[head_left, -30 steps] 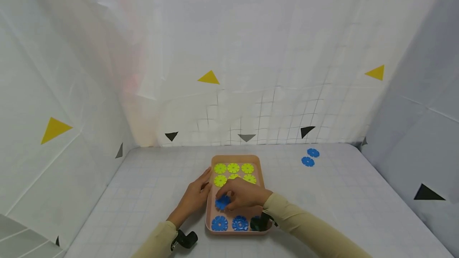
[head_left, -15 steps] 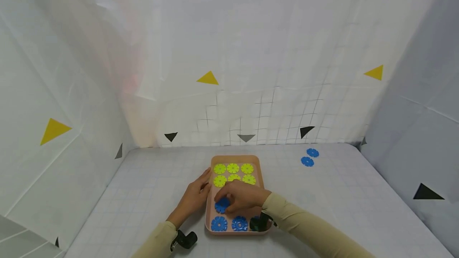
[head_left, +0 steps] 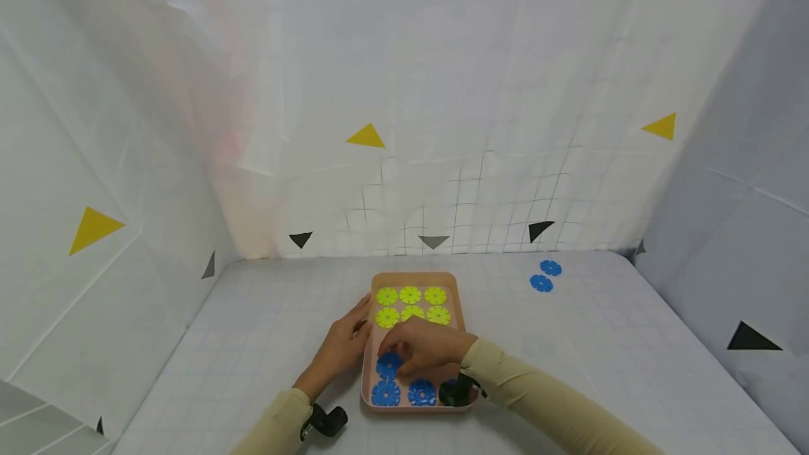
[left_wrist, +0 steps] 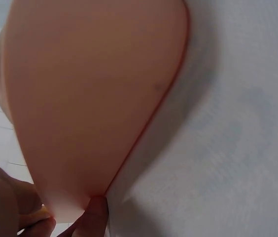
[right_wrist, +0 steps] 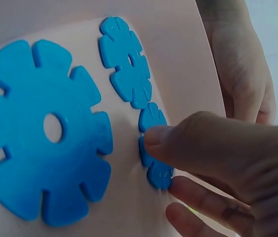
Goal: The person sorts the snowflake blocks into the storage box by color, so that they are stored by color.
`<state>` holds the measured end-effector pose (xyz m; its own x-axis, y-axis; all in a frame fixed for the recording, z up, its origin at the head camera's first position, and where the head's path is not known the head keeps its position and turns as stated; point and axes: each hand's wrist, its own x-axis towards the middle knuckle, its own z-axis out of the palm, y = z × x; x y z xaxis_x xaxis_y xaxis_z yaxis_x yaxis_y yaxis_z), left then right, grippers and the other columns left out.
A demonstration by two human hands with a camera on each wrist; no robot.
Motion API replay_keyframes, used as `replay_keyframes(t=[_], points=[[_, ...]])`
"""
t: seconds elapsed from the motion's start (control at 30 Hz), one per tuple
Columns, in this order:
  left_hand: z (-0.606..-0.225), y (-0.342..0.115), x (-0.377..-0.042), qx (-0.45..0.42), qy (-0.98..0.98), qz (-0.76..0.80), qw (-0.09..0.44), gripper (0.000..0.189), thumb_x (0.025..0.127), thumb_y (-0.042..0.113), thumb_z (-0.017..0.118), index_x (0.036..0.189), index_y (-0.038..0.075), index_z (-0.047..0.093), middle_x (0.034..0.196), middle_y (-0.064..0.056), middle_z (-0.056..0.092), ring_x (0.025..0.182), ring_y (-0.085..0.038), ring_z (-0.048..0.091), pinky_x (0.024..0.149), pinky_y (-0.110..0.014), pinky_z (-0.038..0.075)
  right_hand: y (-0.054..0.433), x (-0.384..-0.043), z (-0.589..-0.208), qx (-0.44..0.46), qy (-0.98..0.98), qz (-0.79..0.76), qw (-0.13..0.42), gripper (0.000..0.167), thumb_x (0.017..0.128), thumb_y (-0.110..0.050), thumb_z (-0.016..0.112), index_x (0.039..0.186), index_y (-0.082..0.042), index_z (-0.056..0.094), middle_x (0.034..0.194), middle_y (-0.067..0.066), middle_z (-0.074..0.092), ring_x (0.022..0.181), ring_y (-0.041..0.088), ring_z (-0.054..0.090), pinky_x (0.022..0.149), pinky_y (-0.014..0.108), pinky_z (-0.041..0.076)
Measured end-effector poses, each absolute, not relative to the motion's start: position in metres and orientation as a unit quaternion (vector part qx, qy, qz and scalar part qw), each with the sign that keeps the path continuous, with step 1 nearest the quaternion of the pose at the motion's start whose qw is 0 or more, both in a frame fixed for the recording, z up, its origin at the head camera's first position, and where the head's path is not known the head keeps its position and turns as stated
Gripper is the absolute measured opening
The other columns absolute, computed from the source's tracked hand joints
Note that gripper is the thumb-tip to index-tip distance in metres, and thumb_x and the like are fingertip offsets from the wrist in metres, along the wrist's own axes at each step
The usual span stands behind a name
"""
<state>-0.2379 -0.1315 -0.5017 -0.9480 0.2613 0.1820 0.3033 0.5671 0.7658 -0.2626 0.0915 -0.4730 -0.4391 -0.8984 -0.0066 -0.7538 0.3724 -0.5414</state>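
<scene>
My left hand (head_left: pixel 343 341) rests along the left wall of a pink tray (head_left: pixel 366 378), its fingers extended. In the left wrist view the tray's outer wall (left_wrist: pixel 94 98) fills much of the frame, with fingertips (left_wrist: pixel 95 215) touching it. Inside the tray, my right hand (head_left: pixel 430 343) pinches a blue slotted disc (head_left: pixel 388 366) at the left side. The right wrist view shows the thumb (right_wrist: pixel 161 140) over this disc (right_wrist: pixel 154 165), which touches the blue disc (right_wrist: pixel 129 61) at the tray's near left corner.
Another blue disc (head_left: pixel 421 392) lies in the near row; one beside it is mostly covered by the right wrist camera (head_left: pixel 456 393). Several yellow discs (head_left: pixel 409 295) lie in two rows at the tray's far end. Two blue discs (head_left: pixel 541 283) lie on the table (head_left: pixel 600 343) at back right.
The pinched blue disc has shifted slightly nearer and to the left, up to the near row, with my right hand following a little. The left hand stays in place.
</scene>
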Motion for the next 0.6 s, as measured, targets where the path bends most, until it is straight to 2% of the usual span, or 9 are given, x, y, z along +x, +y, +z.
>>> replay_keyframes(t=[0.23, 0.37, 0.5, 0.6], points=[[-0.502, -0.131, -0.238, -0.166, -0.882, -0.441, 0.027, 0.054, 0.108, 0.007, 0.056, 0.158, 0.000, 0.039, 0.165, -0.014, 0.034, 0.147, -0.031, 0.039, 0.110, -0.048, 0.045, 0.094, -0.262, -0.470, -0.500, 0.815, -0.253, 0.149, 0.041, 0.087, -0.013, 0.086, 0.126, -0.013, 0.074, 0.120, -0.009, 0.072, 0.100, 0.003, 0.065, 0.086, 0.018, 0.054], [-0.502, -0.131, -0.238, -0.163, -0.881, -0.443, 0.024, 0.054, 0.108, 0.007, 0.056, 0.159, 0.002, 0.039, 0.165, -0.013, 0.034, 0.147, -0.031, 0.040, 0.109, -0.048, 0.045, 0.101, -0.263, -0.462, -0.480, 0.825, -0.267, 0.134, 0.034, 0.093, -0.011, 0.079, 0.126, -0.011, 0.075, 0.120, -0.010, 0.072, 0.105, 0.006, 0.065, 0.089, 0.022, 0.056], [-0.503, -0.132, -0.237, -0.161, -0.881, -0.445, 0.025, 0.054, 0.107, 0.007, 0.057, 0.159, 0.003, 0.040, 0.165, -0.012, 0.034, 0.146, -0.031, 0.040, 0.108, -0.048, 0.046, 0.114, -0.265, -0.452, -0.467, 0.834, -0.276, 0.104, 0.030, 0.097, -0.013, 0.074, 0.127, -0.008, 0.074, 0.121, -0.006, 0.072, 0.109, 0.013, 0.065, 0.090, 0.029, 0.058], [-0.504, -0.132, -0.237, -0.160, -0.880, -0.447, 0.024, 0.054, 0.107, 0.008, 0.057, 0.159, 0.004, 0.041, 0.166, -0.012, 0.033, 0.147, -0.030, 0.039, 0.109, -0.048, 0.046, 0.126, -0.267, -0.444, -0.463, 0.833, -0.291, 0.081, 0.030, 0.096, -0.011, 0.076, 0.126, -0.007, 0.073, 0.123, 0.002, 0.072, 0.111, 0.024, 0.066, 0.089, 0.040, 0.060]])
